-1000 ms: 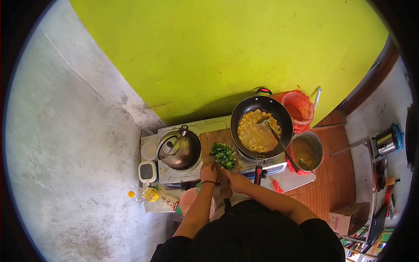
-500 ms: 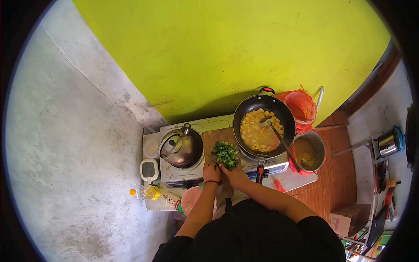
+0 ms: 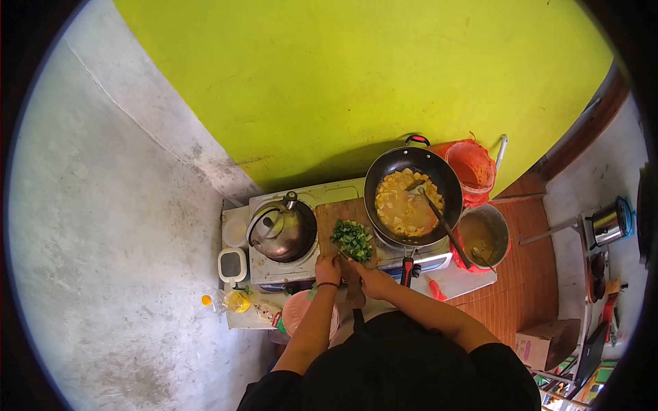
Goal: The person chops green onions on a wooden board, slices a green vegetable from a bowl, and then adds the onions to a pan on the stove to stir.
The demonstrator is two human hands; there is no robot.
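Note:
Chopped green leaves (image 3: 352, 240) lie heaped on a wooden cutting board (image 3: 332, 215), which rests on the stove between the kettle and the wok. My left hand (image 3: 327, 269) is closed at the board's lower left edge, its fingers partly hidden. Close beside it, my right hand (image 3: 371, 281) is closed at the lower right of the greens. A thin dark knife (image 3: 337, 245) seems to run from its fingers toward the upper left; most of it is hidden. The board's narrow handle (image 3: 356, 296) points toward my body between my wrists.
A metal kettle (image 3: 279, 233) stands left on the stove (image 3: 266, 273). The black wok (image 3: 449, 179) at right holds yellowish food in liquid and a ladle (image 3: 444, 222). Beside it are a pot of brown liquid (image 3: 506, 229) and a red bucket (image 3: 473, 164). A pink basin (image 3: 298, 312) is below my left forearm.
Both hands stay at the board with only slight shifts of the fingers. The greens look slightly rearranged, and the whole view has shifted a little.

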